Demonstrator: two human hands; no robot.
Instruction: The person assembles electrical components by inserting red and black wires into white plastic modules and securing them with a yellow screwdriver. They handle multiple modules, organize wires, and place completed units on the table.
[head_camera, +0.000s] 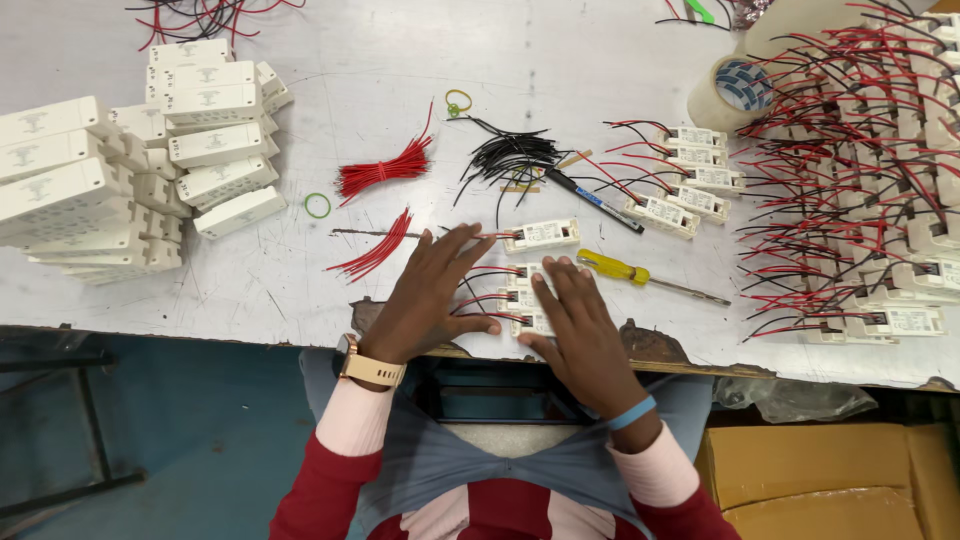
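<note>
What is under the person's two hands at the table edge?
Small white modules with red and black wires lie between and under the left hand and right hand. The palms cover part of them, so their count is unclear.

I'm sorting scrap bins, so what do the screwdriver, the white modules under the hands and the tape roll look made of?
Screwdriver: translucent yellow plastic handle, it seems, with a bare grey metal shaft. White modules: matte white moulded plastic, judging by the even colour and crisp edges. Tape roll: glossy, pale film, probably plastic, wound on a core; core material unclear.
</note>
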